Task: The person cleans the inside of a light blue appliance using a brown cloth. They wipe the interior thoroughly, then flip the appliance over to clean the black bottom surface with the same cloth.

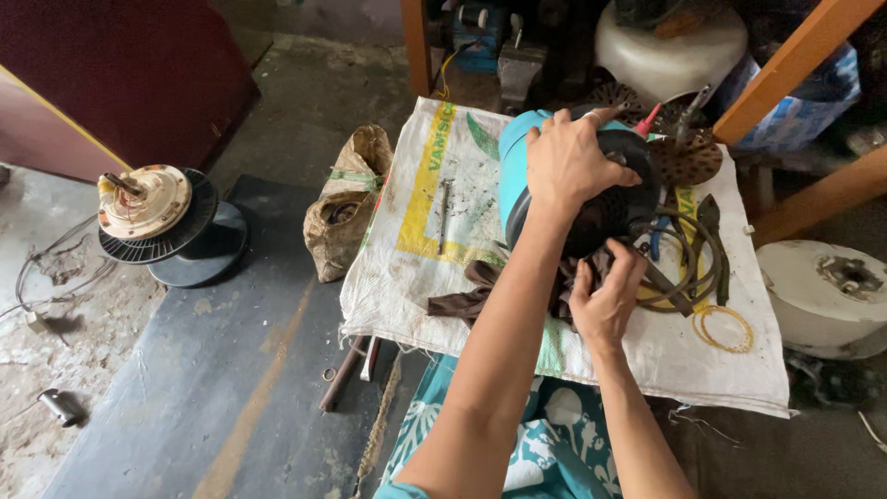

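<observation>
A teal and black electric motor (517,176) lies on its side on a white woven sack (434,268) spread over a low table. My left hand (565,164) grips the top of the motor's black end cover. My right hand (605,300) presses a dark brown rag (471,298) against the underside of that black cover. A coiled dark cable (688,263) lies just right of the motor.
Pliers (713,231), a thin gold wire ring (723,328) and a bolt (443,214) lie on the sack. A fan motor on a black disc (157,217) and a brown bag (346,217) sit on the floor at left. A white drum (822,291) stands right.
</observation>
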